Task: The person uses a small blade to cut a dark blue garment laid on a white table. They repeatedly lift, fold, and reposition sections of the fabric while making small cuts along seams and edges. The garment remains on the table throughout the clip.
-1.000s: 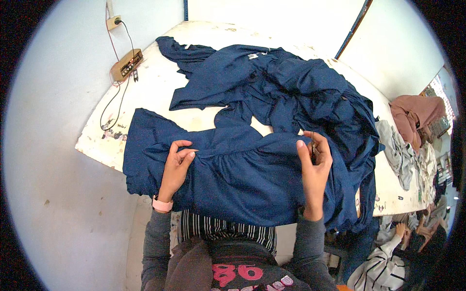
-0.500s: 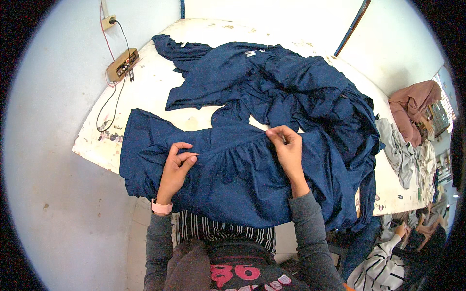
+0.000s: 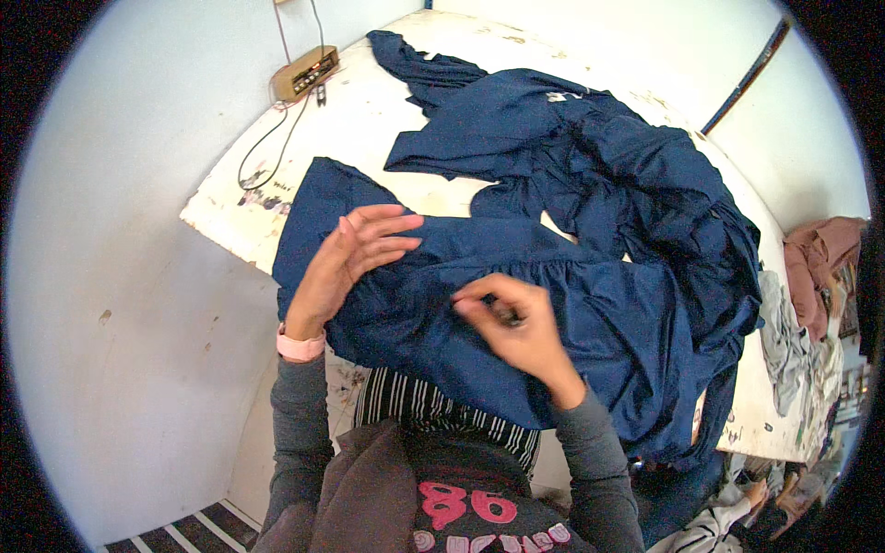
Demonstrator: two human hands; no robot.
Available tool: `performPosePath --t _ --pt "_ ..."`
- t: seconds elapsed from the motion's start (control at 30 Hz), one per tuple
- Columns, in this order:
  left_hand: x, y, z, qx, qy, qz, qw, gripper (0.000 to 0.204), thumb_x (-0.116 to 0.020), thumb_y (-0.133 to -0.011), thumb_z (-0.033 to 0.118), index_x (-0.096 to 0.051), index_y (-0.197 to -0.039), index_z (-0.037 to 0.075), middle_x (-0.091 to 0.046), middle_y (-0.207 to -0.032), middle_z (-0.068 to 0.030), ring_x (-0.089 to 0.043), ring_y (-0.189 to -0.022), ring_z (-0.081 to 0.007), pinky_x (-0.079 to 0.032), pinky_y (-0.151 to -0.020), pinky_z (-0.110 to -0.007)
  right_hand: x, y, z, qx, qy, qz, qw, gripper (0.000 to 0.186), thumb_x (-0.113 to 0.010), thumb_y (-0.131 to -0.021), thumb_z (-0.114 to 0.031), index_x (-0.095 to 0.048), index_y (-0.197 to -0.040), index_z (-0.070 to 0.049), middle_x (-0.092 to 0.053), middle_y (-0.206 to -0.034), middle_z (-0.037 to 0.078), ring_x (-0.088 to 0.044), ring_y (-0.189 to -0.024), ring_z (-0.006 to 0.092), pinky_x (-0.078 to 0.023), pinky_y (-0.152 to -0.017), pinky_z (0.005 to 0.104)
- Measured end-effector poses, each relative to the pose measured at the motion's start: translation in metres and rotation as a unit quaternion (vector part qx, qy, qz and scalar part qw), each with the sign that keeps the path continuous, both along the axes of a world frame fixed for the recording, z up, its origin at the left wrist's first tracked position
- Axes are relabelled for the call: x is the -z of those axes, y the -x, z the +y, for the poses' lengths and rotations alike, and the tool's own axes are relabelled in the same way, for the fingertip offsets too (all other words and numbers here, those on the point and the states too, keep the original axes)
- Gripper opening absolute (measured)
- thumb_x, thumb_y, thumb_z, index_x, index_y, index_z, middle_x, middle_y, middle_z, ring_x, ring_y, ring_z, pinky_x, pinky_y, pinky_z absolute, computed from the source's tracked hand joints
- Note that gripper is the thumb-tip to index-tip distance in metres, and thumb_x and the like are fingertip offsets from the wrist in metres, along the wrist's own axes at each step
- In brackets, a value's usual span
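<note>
A dark blue garment (image 3: 442, 327) with a gathered seam lies over the table's near edge and hangs down toward my lap. My left hand (image 3: 355, 253) is above its left part, fingers stretched out and apart, holding nothing. A pink band circles that wrist. My right hand (image 3: 516, 327) is over the middle of the cloth, just below the gathers, with thumb and forefinger pinched together. Something dark shows inside its curled fingers, slightly blurred; whether it is a small tool or the cloth behind, I cannot make out.
More bunched dark blue cloth (image 3: 627, 175) covers the far and right side of the white, stained table (image 3: 226, 207). A brown box with a cable (image 3: 307, 74) sits at the far left by the wall. Grey cloth (image 3: 779, 341) and a person's sleeve (image 3: 705, 530) are at the right.
My right hand has left the seam and come nearer and to the left. My left hand has opened and risen off the cloth. The view has shifted, so the table appears farther right.
</note>
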State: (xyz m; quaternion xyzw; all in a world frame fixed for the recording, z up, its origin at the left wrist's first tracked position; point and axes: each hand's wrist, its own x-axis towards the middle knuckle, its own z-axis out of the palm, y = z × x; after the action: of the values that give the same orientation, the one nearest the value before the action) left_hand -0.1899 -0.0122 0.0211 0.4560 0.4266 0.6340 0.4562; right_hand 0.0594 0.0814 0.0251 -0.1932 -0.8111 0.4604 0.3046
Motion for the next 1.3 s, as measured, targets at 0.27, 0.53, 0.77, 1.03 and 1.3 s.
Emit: performPosePath --t 0.27,0.53,0.77,1.03,1.3 --pt "0.006 0.005 -0.062 -0.063 0.125 0.376 0.916 0.026 -0.069 -0.099 0.024 -0.068 -0.111 0.001 -0.075 -0.101 -0.0139 -0.071 -0.090 -0.0237 -0.053 -0.081 -0.033 0.038 0.053 -0.013 -0.032 -0.222 -0.134 0.965 0.037 -0.073 -0.072 -0.004 -0.074 -0.108 -0.012 -0.074 -0.108 0.005 -0.072 -0.085 0.0304 -0.056 -0.071 0.0395" --pt "0.009 0.006 -0.068 -0.141 0.010 0.536 0.832 0.052 -0.097 -0.060 0.027 -0.059 -0.090 0.007 -0.070 -0.104 -0.0104 -0.063 -0.106 -0.0283 -0.048 -0.095 -0.039 -0.004 0.016 0.002 -0.034 0.035 0.048 0.998 0.010 -0.072 -0.087 0.000 -0.070 -0.098 -0.001 -0.065 -0.097 0.008 -0.064 -0.092 0.0183 -0.049 -0.081 0.0306" --pt "-0.020 -0.061 -0.058 -0.096 0.032 -0.025 0.995 0.039 -0.088 -0.079 0.000 -0.050 -0.081 0.012 -0.073 -0.101 -0.0025 -0.061 -0.091 -0.0058 -0.049 -0.080 -0.023 -0.020 -0.012 0.005 0.070 0.028 0.087 0.993 0.015 -0.077 -0.084 -0.002 -0.069 -0.096 -0.001 -0.059 -0.106 0.006 -0.059 -0.091 0.0157 -0.047 -0.079 0.0271" --pt "-0.025 -0.093 -0.046 -0.119 0.059 -0.042 0.990 0.033 -0.087 -0.081 0.002 -0.055 -0.085 0.012 -0.067 -0.088 0.0048 -0.059 -0.081 -0.0029 -0.048 -0.075 -0.020 -0.037 -0.012 -0.036 0.161 -0.274 0.081 0.945 0.041 -0.086 -0.071 -0.011 -0.080 -0.111 -0.018 -0.062 -0.087 0.003 -0.062 -0.069 0.0150 -0.046 -0.057 0.0311" --pt "-0.021 -0.096 -0.045 -0.128 0.038 0.067 0.989 0.034 -0.088 -0.079 0.003 -0.057 -0.091 0.011 -0.070 -0.094 0.0019 -0.061 -0.089 -0.0036 -0.049 -0.079 -0.021 -0.036 -0.009 -0.041 0.104 -0.035 0.162 0.981 0.011 -0.075 -0.082 0.003 -0.071 -0.090 -0.003 -0.065 -0.087 0.006 -0.059 -0.074 0.0171 -0.046 -0.069 0.0270"
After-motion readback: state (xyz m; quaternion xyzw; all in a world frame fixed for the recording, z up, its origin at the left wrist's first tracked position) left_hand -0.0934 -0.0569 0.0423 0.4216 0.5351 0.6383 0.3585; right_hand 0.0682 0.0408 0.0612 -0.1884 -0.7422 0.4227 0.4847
